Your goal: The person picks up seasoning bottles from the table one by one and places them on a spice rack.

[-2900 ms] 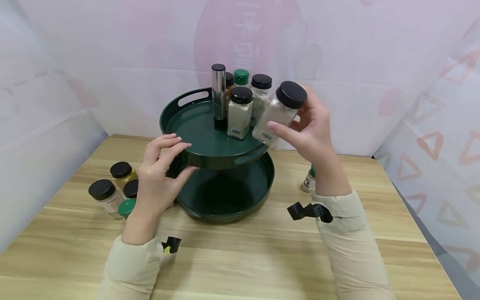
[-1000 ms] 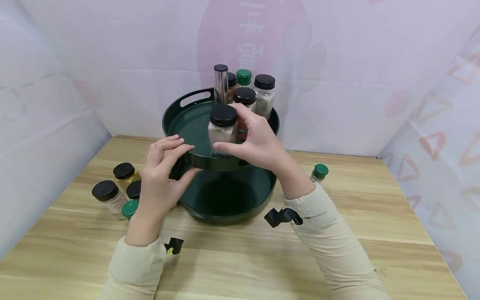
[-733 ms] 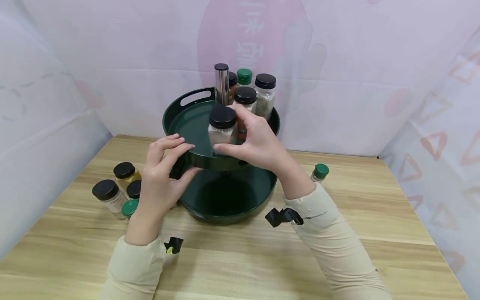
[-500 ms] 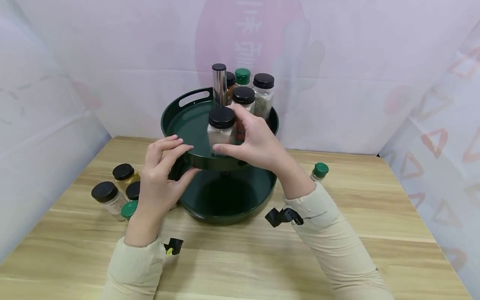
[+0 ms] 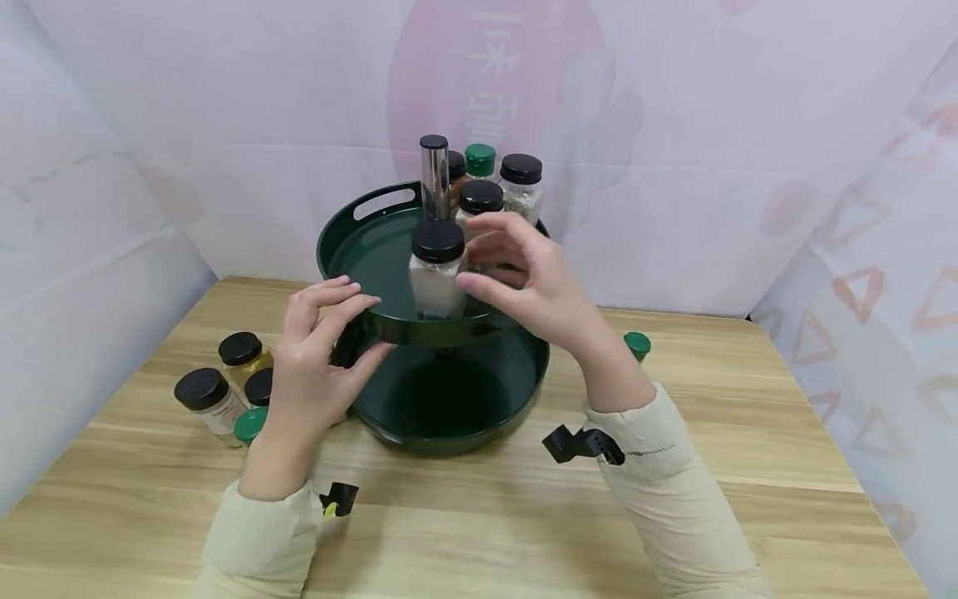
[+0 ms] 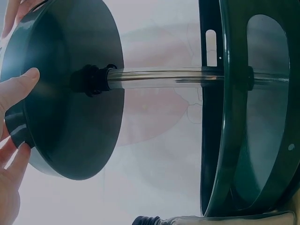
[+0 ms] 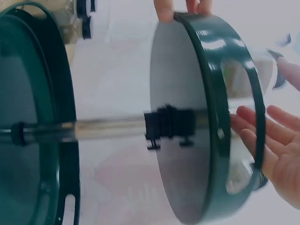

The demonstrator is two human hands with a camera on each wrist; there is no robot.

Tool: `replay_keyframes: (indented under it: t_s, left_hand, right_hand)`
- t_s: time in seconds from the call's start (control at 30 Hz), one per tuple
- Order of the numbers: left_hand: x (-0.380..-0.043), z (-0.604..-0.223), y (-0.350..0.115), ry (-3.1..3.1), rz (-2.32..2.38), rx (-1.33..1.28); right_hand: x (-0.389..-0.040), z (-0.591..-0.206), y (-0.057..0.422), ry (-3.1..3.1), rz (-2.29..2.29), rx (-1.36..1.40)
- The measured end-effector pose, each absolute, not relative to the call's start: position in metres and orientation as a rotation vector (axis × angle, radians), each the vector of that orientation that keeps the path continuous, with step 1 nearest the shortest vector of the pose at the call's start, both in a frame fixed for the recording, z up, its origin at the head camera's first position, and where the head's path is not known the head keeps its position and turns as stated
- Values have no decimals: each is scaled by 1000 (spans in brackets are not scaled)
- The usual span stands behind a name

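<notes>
Right fingers (image 7: 275, 129) behind green tray rim (image 7: 227, 49)

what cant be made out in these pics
Head: whether the right hand touches the front jar; its thumb overlaps the edge.
Head: most of right green-lidded jar, behind right forearm.
Head: print on leftmost jar, too small.
Left wrist: bottom jar, cut off by lower edge.

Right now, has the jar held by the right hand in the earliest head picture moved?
Yes. In the head view, the jar has moved left relative to the metal post, from right of it to in front, upright on the upper tray.
</notes>
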State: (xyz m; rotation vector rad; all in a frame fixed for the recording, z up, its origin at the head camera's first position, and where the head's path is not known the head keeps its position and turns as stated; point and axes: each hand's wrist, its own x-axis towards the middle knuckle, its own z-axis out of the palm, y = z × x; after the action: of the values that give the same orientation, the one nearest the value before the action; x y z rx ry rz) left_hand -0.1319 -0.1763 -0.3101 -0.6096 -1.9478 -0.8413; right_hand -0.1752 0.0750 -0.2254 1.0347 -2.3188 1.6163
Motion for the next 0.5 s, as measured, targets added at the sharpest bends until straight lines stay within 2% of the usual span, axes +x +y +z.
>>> replay_keyframes:
  t_s: [0.5]
  left_hand:
    - [-133,-309,-174,-1937,-830,-636]
  right_hand:
    - [-163,-244,174,-1686,1780,774]
